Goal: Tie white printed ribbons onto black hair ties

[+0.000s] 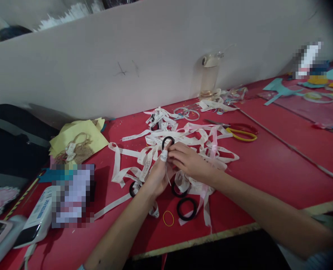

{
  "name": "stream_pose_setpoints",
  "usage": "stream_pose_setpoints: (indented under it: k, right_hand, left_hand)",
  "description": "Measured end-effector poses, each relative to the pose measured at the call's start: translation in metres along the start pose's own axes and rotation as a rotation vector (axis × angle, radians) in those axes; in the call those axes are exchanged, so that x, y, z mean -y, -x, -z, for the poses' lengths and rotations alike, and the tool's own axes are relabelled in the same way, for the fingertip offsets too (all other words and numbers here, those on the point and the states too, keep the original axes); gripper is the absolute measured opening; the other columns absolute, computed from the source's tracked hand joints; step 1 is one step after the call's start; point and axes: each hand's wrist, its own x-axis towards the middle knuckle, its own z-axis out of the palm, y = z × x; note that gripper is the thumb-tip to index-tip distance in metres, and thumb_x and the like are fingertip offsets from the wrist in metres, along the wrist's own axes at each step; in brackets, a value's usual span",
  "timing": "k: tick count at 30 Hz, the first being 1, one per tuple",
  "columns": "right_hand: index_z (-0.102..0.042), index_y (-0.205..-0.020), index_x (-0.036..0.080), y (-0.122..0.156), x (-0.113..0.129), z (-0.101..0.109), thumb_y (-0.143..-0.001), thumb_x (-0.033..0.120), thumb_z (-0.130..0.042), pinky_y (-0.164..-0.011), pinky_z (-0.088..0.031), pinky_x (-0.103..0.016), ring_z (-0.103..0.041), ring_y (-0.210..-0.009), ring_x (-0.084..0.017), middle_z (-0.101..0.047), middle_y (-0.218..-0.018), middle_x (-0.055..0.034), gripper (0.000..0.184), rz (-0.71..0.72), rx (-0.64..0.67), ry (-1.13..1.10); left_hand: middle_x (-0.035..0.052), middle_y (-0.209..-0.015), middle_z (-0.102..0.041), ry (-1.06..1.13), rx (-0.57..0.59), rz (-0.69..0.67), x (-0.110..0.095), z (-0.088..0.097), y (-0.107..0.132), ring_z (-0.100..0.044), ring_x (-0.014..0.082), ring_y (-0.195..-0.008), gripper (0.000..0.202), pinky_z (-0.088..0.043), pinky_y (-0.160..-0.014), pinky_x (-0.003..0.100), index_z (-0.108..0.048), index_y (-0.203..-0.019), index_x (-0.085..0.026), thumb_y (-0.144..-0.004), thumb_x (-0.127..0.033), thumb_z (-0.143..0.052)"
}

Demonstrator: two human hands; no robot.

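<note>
Near the middle of the table, my left hand [158,176] is closed, with a black hair tie [168,141] standing up at its thumb and fingertips. A white printed ribbon [164,155] lies around the left thumb, and a thin end hangs below it. My right hand [187,159] meets the left from the right side, its fingers bent in a pinch beside the ribbon and hair tie. What the right fingertips pinch is hidden. Loose white printed ribbons [129,152] and a pink ribbon [214,140] spread around both hands. Another black hair tie [186,199] lies below them.
Scissors [241,134] with red and yellow handles lie right of the ribbons. A yellow rubber band [168,213] is near the front edge. A clear bottle [209,77] stands against the wall. Yellow papers [79,129] and a white device [38,215] are at left.
</note>
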Motion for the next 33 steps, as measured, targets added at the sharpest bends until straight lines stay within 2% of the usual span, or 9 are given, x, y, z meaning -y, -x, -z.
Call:
stream_pose_setpoints:
  k: [3, 7, 11, 14, 18, 21, 25, 28, 33]
  right_hand:
    - [-0.067, -0.097, 0.022, 0.001, -0.004, -0.001, -0.088, 0.015, -0.053, -0.091, -0.048, -0.037, -0.054, -0.101, -0.022, -0.060, -0.102, -0.0064, 0.018, 0.014, 0.020, -0.014]
    - [-0.068, -0.094, 0.026, 0.004, -0.006, 0.000, -0.090, 0.021, -0.053, -0.087, -0.050, -0.035, -0.057, -0.097, -0.022, -0.063, -0.098, -0.0038, 0.017, -0.045, -0.015, -0.062]
    - [-0.069, -0.091, 0.021, 0.003, 0.001, 0.003, -0.088, 0.017, -0.057, -0.081, -0.050, -0.032, -0.060, -0.091, -0.021, -0.066, -0.094, -0.0051, 0.013, -0.023, -0.056, -0.016]
    - [-0.069, -0.086, 0.019, 0.000, 0.009, 0.004, -0.084, 0.010, -0.059, -0.079, -0.048, -0.030, -0.062, -0.087, -0.018, -0.068, -0.090, -0.0041, 0.013, -0.115, -0.091, -0.056]
    - [-0.068, -0.082, 0.019, -0.003, 0.013, 0.004, -0.079, 0.004, -0.059, -0.072, -0.046, -0.025, -0.062, -0.079, -0.014, -0.068, -0.086, -0.0003, 0.018, -0.294, -0.061, -0.217]
    - [-0.066, -0.079, 0.017, -0.003, 0.012, 0.004, -0.077, 0.004, -0.061, -0.070, -0.045, -0.024, -0.061, -0.078, -0.014, -0.067, -0.084, -0.0008, 0.015, -0.356, -0.045, -0.221]
    - [-0.065, -0.083, 0.017, -0.001, 0.008, 0.000, -0.078, 0.004, -0.062, -0.077, -0.044, -0.027, -0.059, -0.086, -0.016, -0.066, -0.090, -0.0029, 0.015, -0.321, -0.043, -0.146]
    - [-0.066, -0.085, 0.018, 0.002, 0.003, -0.005, -0.078, 0.005, -0.063, -0.080, -0.043, -0.029, -0.058, -0.091, -0.018, -0.065, -0.094, -0.0039, 0.015, -0.272, -0.014, -0.085]
    - [-0.066, -0.084, 0.019, 0.004, 0.001, -0.012, -0.078, 0.006, -0.064, -0.079, -0.044, -0.029, -0.059, -0.088, -0.017, -0.066, -0.090, -0.0027, 0.014, -0.238, -0.044, -0.082]
  left_hand:
    - [0.0006, -0.084, -0.067, 0.031, -0.006, 0.004, -0.001, -0.001, 0.000, -0.062, 0.0092, -0.074, 0.030, -0.052, -0.076, 0.023, -0.060, -0.118, -0.022, -0.089, -0.031, -0.055]
    - [0.0043, -0.098, -0.068, -0.004, 0.033, 0.023, -0.002, -0.003, 0.002, -0.064, 0.0121, -0.084, 0.033, -0.052, -0.078, 0.025, -0.060, -0.120, -0.021, -0.090, -0.032, -0.055]
    - [0.0064, -0.110, -0.067, -0.034, 0.043, 0.026, -0.003, -0.004, 0.004, -0.064, 0.0147, -0.092, 0.037, -0.052, -0.081, 0.027, -0.057, -0.125, -0.023, -0.090, -0.033, -0.054]
    - [0.0067, -0.113, -0.066, -0.030, 0.017, 0.026, -0.002, -0.004, 0.003, -0.064, 0.0156, -0.095, 0.041, -0.052, -0.083, 0.028, -0.055, -0.128, -0.025, -0.089, -0.034, -0.056]
    - [0.0056, -0.115, -0.067, -0.039, -0.012, -0.013, 0.002, -0.002, 0.002, -0.064, 0.0158, -0.097, 0.043, -0.052, -0.085, 0.027, -0.054, -0.129, -0.026, -0.087, -0.034, -0.058]
    - [0.0047, -0.115, -0.067, -0.057, 0.003, -0.024, 0.005, 0.000, 0.001, -0.064, 0.0159, -0.099, 0.040, -0.052, -0.086, 0.027, -0.056, -0.127, -0.026, -0.087, -0.034, -0.057]
    - [0.0047, -0.114, -0.067, -0.051, 0.010, -0.038, 0.007, 0.001, -0.001, -0.064, 0.0164, -0.099, 0.037, -0.052, -0.084, 0.027, -0.058, -0.124, -0.025, -0.088, -0.034, -0.057]
    - [0.0058, -0.109, -0.069, -0.024, -0.026, 0.010, 0.006, 0.002, -0.004, -0.066, 0.0156, -0.093, 0.036, -0.054, -0.080, 0.025, -0.059, -0.122, -0.022, -0.088, -0.032, -0.057]
    - [0.0044, -0.099, -0.070, 0.014, -0.041, 0.055, 0.001, 0.001, -0.005, -0.066, 0.0118, -0.081, 0.031, -0.053, -0.076, 0.022, -0.061, -0.118, -0.019, -0.091, -0.030, -0.052]
